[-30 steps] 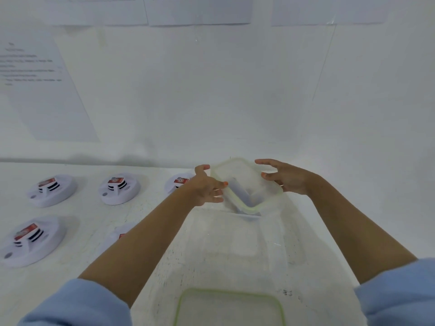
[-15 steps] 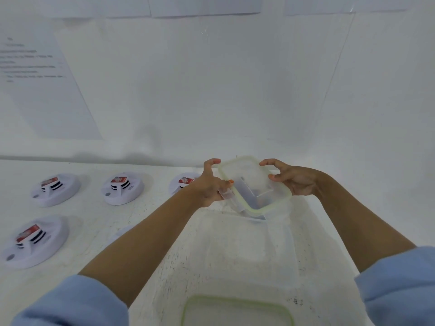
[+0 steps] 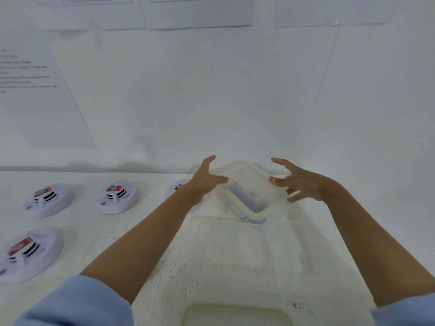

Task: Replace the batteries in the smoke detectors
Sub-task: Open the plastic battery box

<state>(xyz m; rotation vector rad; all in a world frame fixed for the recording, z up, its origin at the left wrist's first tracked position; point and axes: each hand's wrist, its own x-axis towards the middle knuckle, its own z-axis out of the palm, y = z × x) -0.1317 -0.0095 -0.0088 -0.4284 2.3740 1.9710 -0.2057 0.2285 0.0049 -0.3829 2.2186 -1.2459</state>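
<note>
The smoke detectors (image 3: 118,196) have not been disturbed: four are seen lying face up on the counter (image 3: 146,222) to the left of the small lidded box (image 3: 249,184), the nearest of them half hidden behind the left hand (image 3: 204,184). What has changed is at the box itself. A moment ago it was clasped from both sides and tipped; now the clasp has been loosened. The left hand is opened, its thumb raised and only a fingertip laid on the left corner of the lid. The right hand (image 3: 306,187) is spread wide at the right edge of the box, its fingers (image 3: 280,181) straight and barely touching, so that nothing is gripped by either hand. This is judged to be a set-down or a shift toward unlatching the green-sealed lid, which is not yet off, so no battery has been reached. Through the clear lid a dark bluish shape can be made out; whether it is batteries cannot be told. On the near side of the box a larger clear tub (image 3: 247,250) is seen with nothing visible in it, and nearer still a green-rimmed piece (image 3: 235,306) is cut off by the frame.
</note>
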